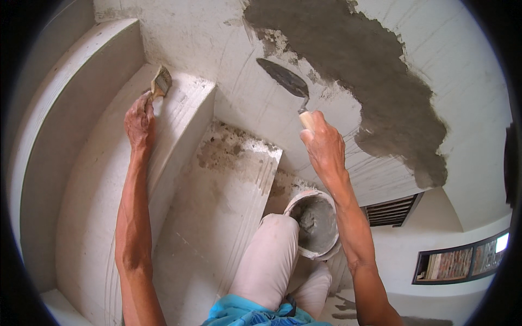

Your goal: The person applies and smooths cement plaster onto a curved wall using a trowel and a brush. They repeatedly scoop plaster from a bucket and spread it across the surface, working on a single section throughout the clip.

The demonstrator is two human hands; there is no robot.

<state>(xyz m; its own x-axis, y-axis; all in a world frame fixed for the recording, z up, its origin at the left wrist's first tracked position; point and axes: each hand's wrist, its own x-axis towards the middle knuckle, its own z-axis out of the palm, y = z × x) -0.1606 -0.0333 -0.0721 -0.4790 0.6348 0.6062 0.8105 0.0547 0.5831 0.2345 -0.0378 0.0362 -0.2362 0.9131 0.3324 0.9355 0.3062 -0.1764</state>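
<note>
Gripping paintbrush (161, 82) in left hand (140, 122) over stair step (103, 168) and trowel (284, 77) in right hand (325, 144) near dark grey patch (375, 81) on wall (217, 49), with bucket (311, 254) partly behind right forearm (356, 239), beside knee (281, 228).

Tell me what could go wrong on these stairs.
The bucket of grey mortar might get knocked, as it appears close beside the person's knee. With the left hand gripping a flat paintbrush and the right hand a pointing trowel, neither is free to catch a slip on the steps.
</note>
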